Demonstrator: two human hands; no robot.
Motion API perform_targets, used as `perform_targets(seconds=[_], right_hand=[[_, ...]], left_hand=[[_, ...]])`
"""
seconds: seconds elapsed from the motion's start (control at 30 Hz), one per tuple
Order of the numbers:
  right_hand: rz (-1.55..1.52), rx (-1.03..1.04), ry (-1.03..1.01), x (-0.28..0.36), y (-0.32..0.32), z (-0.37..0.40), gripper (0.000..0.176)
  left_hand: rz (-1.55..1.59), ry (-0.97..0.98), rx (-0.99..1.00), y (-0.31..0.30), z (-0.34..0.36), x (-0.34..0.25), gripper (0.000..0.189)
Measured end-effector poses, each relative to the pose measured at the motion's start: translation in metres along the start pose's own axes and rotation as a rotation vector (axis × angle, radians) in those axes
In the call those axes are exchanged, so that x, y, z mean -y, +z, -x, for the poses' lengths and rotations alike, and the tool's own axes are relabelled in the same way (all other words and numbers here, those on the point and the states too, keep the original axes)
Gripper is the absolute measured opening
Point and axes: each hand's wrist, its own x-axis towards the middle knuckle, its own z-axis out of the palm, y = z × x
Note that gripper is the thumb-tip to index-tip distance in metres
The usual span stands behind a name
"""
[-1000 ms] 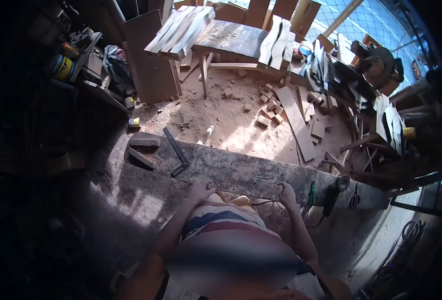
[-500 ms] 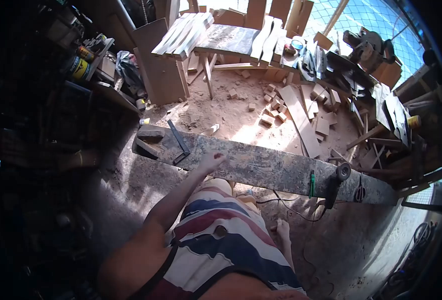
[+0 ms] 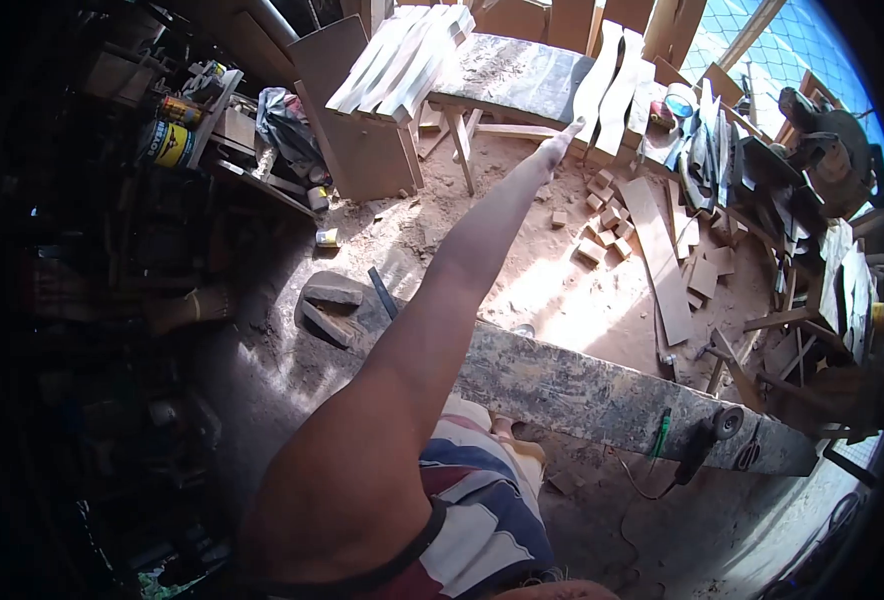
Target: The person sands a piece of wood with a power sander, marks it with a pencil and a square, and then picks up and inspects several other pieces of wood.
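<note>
My left hand [image 3: 559, 148] is stretched far forward at the end of a straight arm, its fingers extended. The fingertips are right at the near end of a wavy-cut wooden slat [image 3: 594, 88], which lies across the far workbench [image 3: 522, 72]. A second wavy slat [image 3: 619, 88] lies just to the right of it. On the left end of that bench sits a stack of similar wavy slats [image 3: 402, 60]. My right hand is out of view.
A long worn plank bench [image 3: 562, 375] crosses in front of me. On it are wood blocks [image 3: 330, 318], a dark metal square [image 3: 382, 290], a green-handled tool [image 3: 664, 432] and a corded angle grinder [image 3: 707, 445]. Wood offcuts [image 3: 607, 225] litter the dusty floor beyond.
My left hand has gone from above the near plank bench out to the slats on the far bench. My right hand has left the view, and the camera has shifted.
</note>
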Motion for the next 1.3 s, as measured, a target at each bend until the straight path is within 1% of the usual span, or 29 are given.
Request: perform_targets(seconds=[0.07,0.1,0.13,0.2,0.23,0.27,0.33,0.4,0.47,0.53,0.57,0.6,0.63,0.67,0.7,0.77,0.83,0.87,0.9,0.93,0.97,1.0,1.03,1.07,1.1,1.13,1.17,1.23,1.3], right_hand=[[0.012,-0.012,0.021,0.011,0.006,0.009,0.045],[0.012,-0.018,0.030,0.016,0.009,0.011,0.045],[0.018,-0.023,0.036,0.021,0.011,0.013,0.045],[0.019,-0.036,0.040,0.029,0.015,0.016,0.045],[0.022,-0.041,0.040,0.031,0.018,0.016,0.045],[0.021,-0.045,0.042,0.034,0.018,0.017,0.044],[0.020,-0.061,0.039,0.041,0.022,0.019,0.044],[0.025,-0.064,0.032,0.042,0.023,0.021,0.044],[0.023,-0.070,0.025,0.038,0.019,0.023,0.043],[0.016,-0.069,0.008,0.037,0.017,0.022,0.043],[0.016,-0.069,0.000,0.036,0.016,0.022,0.043],[0.012,-0.069,-0.008,0.034,0.014,0.022,0.043],[0.006,-0.069,-0.021,0.031,0.011,0.020,0.042],[0.007,-0.066,-0.037,0.028,0.007,0.019,0.042],[0.009,-0.067,-0.054,0.023,0.002,0.018,0.042],[0.030,-0.052,-0.120,0.013,-0.011,0.011,0.042],[0.092,-0.019,-0.280,-0.005,-0.028,-0.013,0.041],[0.202,-0.003,-0.450,-0.010,-0.031,-0.040,0.041],[0.306,-0.004,-0.623,-0.019,-0.035,-0.071,0.041],[0.193,0.070,-0.575,-0.026,-0.033,-0.102,0.044],[-0.053,0.253,-0.204,0.018,-0.034,-0.075,0.044],[0.029,0.201,-0.322,0.026,-0.033,-0.081,0.041],[-0.006,0.191,-0.264,0.031,-0.036,-0.094,0.042],[0.129,0.168,-0.396,0.037,-0.058,-0.105,0.042],[0.129,0.144,-0.363,0.046,-0.068,-0.102,0.043],[0.112,0.118,-0.447,0.032,-0.077,-0.128,0.043],[0.078,0.096,-0.399,0.032,-0.088,-0.133,0.042],[0.051,0.065,-0.335,0.016,-0.111,-0.132,0.041],[0.054,0.047,-0.335,0.007,-0.129,-0.139,0.039]], left_hand=[[-0.050,-0.014,-0.016,0.017,0.005,-0.026,0.144],[-0.048,-0.034,0.074,0.016,-0.005,-0.032,0.146],[-0.069,-0.040,0.101,0.015,-0.010,-0.033,0.140],[-0.118,-0.026,0.049,0.014,-0.019,-0.039,0.119],[0.017,-0.012,0.038,0.015,-0.021,-0.041,0.101],[0.074,0.024,0.110,0.009,-0.019,-0.041,0.088],[0.067,0.144,0.249,-0.010,-0.054,-0.022,0.086],[0.302,0.090,0.066,-0.016,-0.062,-0.012,0.062],[0.463,0.079,0.168,-0.025,-0.032,-0.011,0.052],[0.419,0.096,0.261,-0.047,-0.007,0.014,0.057],[0.390,0.107,0.216,-0.042,0.004,0.009,0.057],[0.356,0.087,0.187,-0.056,0.023,0.032,0.062],[0.345,0.138,0.093,-0.057,0.058,0.051,0.060],[0.215,0.142,0.056,-0.066,0.093,0.075,0.074],[0.118,0.119,-0.065,-0.067,0.146,0.086,0.080],[-0.017,0.200,-0.109,-0.080,0.226,0.136,0.090],[-0.065,0.122,-0.158,-0.084,0.317,0.177,0.099],[-0.128,0.091,-0.201,-0.080,0.358,0.201,0.102],[-0.165,0.085,-0.140,-0.095,0.378,0.254,0.106],[-0.133,0.057,-0.121,-0.089,0.409,0.266,0.104],[-0.097,0.003,-0.085,-0.074,0.445,0.280,0.102],[-0.060,-0.051,-0.047,-0.060,0.473,0.296,0.100],[-0.102,-0.065,-0.045,-0.055,0.482,0.312,0.097],[-0.143,-0.119,0.018,-0.029,0.506,0.353,0.094],[-0.184,-0.103,0.012,-0.023,0.497,0.363,0.091],[-0.384,-0.047,-0.009,-0.010,0.502,0.363,0.090],[-0.581,0.025,-0.035,0.003,0.504,0.354,0.089],[-0.718,0.242,-0.073,0.013,0.496,0.366,0.095],[-1.122,0.454,-0.155,0.003,0.477,0.365,0.098]])
